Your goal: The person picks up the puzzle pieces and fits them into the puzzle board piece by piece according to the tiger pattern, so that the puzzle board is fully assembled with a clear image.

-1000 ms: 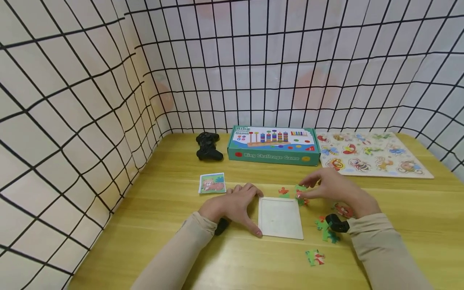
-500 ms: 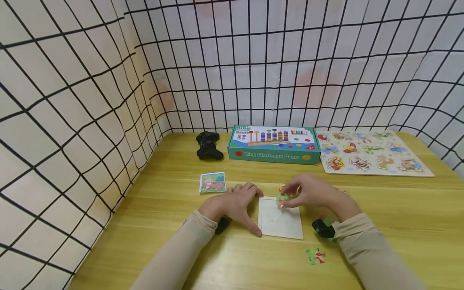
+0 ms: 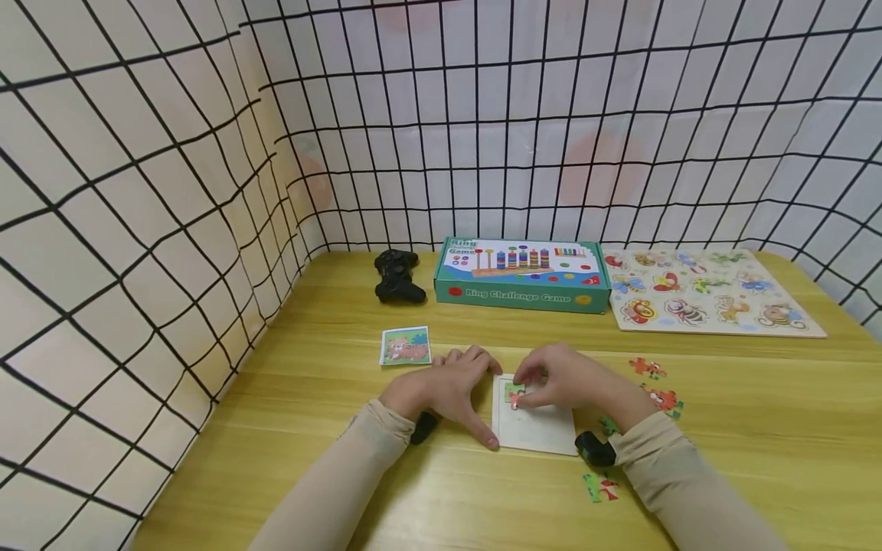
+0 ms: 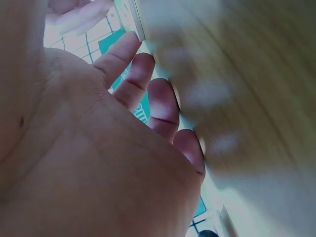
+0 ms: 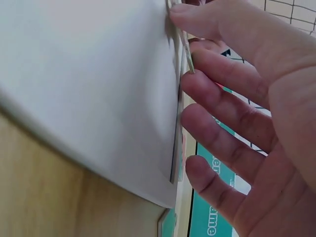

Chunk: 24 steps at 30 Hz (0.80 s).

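My right hand (image 3: 561, 379) pinches a green and red jigsaw piece (image 3: 514, 393) between thumb and fingers, over the upper left part of a pale puzzle tray (image 3: 537, 435). Seen from the right wrist, the piece (image 5: 188, 52) is a thin edge at the fingertips, tilted close to the tray's white surface (image 5: 89, 98); the other fingers spread loosely. My left hand (image 3: 451, 390) rests along the tray's left side, its thumb at the lower left corner and a fingertip at the upper left one. In the left wrist view its relaxed fingers (image 4: 163, 101) touch the tabletop.
Loose jigsaw pieces (image 3: 664, 400) lie right of the tray, partly behind the right arm, and another piece (image 3: 601, 487) nearer the front. A picture card (image 3: 405, 346) lies left. Behind stand a black game controller (image 3: 398, 277), a green game box (image 3: 521, 295) and an insect puzzle board (image 3: 710, 295).
My right hand has picked up the jigsaw piece beyond the tray's upper right and carried it left to the tray's upper left. The left hand stays in place.
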Available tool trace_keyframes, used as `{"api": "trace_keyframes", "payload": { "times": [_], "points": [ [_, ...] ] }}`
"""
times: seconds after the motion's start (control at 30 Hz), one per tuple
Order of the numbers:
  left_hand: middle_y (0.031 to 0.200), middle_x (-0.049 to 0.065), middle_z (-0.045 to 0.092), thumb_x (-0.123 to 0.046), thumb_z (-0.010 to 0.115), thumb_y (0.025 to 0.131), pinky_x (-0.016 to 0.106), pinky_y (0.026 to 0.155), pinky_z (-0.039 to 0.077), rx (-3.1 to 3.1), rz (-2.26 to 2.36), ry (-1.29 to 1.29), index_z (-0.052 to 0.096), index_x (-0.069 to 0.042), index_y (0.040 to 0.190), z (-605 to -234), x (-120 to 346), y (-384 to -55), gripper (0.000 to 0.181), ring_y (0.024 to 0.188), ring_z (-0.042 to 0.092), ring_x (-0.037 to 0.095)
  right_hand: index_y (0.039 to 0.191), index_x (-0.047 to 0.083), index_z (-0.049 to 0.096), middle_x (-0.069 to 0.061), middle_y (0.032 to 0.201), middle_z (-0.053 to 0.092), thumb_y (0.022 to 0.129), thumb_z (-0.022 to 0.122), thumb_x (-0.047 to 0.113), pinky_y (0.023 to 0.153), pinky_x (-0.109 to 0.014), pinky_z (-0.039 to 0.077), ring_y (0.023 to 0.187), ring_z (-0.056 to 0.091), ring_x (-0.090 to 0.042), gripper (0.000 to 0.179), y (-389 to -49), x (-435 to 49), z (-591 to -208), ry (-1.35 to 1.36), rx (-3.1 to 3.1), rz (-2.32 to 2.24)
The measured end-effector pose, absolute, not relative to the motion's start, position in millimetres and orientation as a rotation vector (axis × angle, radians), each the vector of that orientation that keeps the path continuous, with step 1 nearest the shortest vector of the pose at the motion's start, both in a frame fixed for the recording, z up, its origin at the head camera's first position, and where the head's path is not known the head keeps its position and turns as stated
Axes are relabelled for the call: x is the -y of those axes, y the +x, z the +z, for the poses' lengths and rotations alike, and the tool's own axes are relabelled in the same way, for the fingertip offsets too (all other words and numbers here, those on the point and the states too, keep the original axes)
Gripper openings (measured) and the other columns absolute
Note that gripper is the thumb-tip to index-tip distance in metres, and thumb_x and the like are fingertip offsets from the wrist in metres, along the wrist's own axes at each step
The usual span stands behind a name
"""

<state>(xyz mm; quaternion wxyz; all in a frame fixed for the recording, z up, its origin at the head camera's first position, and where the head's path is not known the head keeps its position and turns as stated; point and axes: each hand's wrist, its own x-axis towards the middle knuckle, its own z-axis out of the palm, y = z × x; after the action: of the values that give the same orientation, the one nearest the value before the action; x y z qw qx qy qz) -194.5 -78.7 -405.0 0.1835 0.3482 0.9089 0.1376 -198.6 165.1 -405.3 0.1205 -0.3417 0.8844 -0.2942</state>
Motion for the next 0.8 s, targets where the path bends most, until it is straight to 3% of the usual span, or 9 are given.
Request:
{"api": "trace_keyframes", "payload": {
  "times": [0.8],
  "points": [
    [0.14, -0.005, 0.038, -0.074, 0.082, 0.064, 0.04, 0.09, 0.029, -2.557, 0.396, 0.986, 0.04, -0.021, 0.141, -406.0, 79.2, -195.4, 0.102, 0.114, 0.036, 0.018, 0.099, 0.012, 0.077, 0.008, 0.088, 0.063, 0.088, 0.08, 0.022, 0.069, -0.028, 0.049, 0.078, 0.054, -0.011, 0.015, -198.6, -157.6, -407.7, -0.991, -2.629, -0.811]
  ]
}}
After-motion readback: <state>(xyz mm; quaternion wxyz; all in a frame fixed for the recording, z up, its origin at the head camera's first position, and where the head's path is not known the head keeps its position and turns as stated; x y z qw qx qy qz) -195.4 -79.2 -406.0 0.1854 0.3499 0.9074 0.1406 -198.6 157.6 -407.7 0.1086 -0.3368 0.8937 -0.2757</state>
